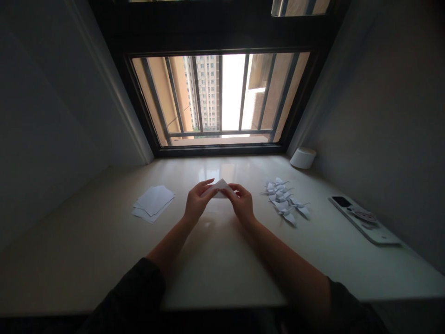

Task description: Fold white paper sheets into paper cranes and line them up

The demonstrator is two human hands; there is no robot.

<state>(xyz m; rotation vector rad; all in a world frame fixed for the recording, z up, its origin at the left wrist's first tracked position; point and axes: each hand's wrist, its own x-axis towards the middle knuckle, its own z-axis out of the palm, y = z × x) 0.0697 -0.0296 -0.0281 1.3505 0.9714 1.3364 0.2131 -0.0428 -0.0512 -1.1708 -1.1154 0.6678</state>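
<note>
A small folded white paper (220,188), triangular in shape, is held up over the middle of the pale sill. My left hand (197,200) pinches its left side with fingers pressed together. My right hand (242,201) grips its right side, fingers curled. A loose stack of white paper sheets (153,202) lies flat to the left of my hands. To the right lies a cluster of several folded white paper figures (285,198).
A barred window (220,98) fills the back wall above the sill (215,260). A white round container (302,157) stands at the back right corner. A phone (363,219) with something on it lies near the right wall. Walls close in on both sides.
</note>
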